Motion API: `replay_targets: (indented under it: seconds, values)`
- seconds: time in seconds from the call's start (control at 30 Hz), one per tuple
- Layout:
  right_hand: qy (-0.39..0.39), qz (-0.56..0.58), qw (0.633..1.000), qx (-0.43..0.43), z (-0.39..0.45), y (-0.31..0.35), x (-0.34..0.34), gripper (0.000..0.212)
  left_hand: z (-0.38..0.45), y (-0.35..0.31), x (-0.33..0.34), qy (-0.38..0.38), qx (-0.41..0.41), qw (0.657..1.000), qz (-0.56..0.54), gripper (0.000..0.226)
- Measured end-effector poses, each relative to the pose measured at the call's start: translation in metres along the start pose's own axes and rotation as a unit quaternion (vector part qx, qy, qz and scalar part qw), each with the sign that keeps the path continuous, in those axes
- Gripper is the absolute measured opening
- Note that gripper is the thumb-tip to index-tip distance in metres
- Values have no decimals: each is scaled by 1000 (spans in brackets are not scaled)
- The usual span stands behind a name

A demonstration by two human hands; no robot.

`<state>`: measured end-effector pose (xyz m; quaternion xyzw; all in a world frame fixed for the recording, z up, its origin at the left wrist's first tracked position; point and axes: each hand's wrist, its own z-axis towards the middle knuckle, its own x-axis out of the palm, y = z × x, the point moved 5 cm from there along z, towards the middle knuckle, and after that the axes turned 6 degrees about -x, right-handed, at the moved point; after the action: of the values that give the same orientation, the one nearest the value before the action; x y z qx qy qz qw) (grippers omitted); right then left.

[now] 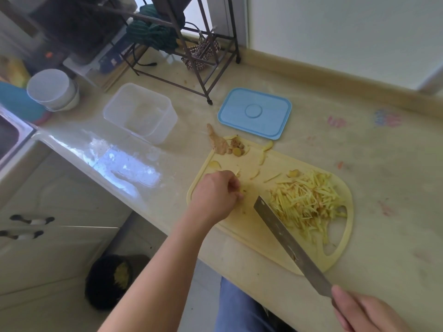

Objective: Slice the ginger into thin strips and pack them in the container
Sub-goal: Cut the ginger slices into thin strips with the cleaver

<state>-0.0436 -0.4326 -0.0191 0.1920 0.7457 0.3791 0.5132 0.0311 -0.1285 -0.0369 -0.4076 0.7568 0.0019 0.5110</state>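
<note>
The heap of thin pale-yellow ginger strips (308, 202) lies on the right half of the pale-yellow plastic cutting board (242, 226), spilling toward the board's cut-out handle hole at its near right end. A few loose strips and slices are scattered across the middle of the board, and a knobbly brown piece of ginger peel and trimmings (224, 143) sits at the far left corner, partly overhanging onto the counter.

The left hand (214, 195) rests on the left part of the board, fingers curled down with the tips pinching at small yellow bits; what exactly they hold is too small to make out. The right hand (364, 311) grips the handle of a long steel knife (287, 238), the handle itself hidden inside the fist and the hand cut off by the bottom edge. The blade angles across the board's near edge, its tip just beside the heap.

The clear rectangular plastic container (141, 112) stands open on the beige counter (383, 176), well apart from the board to the far left, with bare counter between them. Its light-blue lid (255, 113) lies flat beyond the board. The board's near edge lies close to the counter's front edge. White stacked bowls (52, 89) stand near a sink corner at the left, which is cut off. A dark metal rack (191, 56) stands at the back, its contents blurred.
</note>
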Motion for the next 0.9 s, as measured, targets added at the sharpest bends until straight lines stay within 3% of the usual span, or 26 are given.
replay_targets:
  seconds: [0.17,0.23,0.3,0.37,0.5,0.57,0.77,0.9]
  values:
    - [0,80,995,56,2,-2,2,57,-45,6,17,-2,-83,968,-238,22]
    - [-20,143,982,119,-3,-2,7,79,-60,7,38,-1,-106,963,-249,21]
    - [27,144,977,156,-1,0,13,91,-66,10,50,-16,-124,959,-255,18]
    - [75,127,977,155,6,7,15,85,-67,11,54,-25,-132,955,-264,14]
    - [97,125,976,152,11,5,15,48,-67,12,50,-33,-123,951,-281,10]
    - [107,137,970,168,10,3,14,52,-62,12,42,-45,-118,955,-267,10]
    - [142,129,962,196,17,4,9,90,-44,15,19,-31,-95,992,-81,5]
    - [146,126,963,187,17,-2,10,94,-42,17,7,-17,-86,996,-26,6]
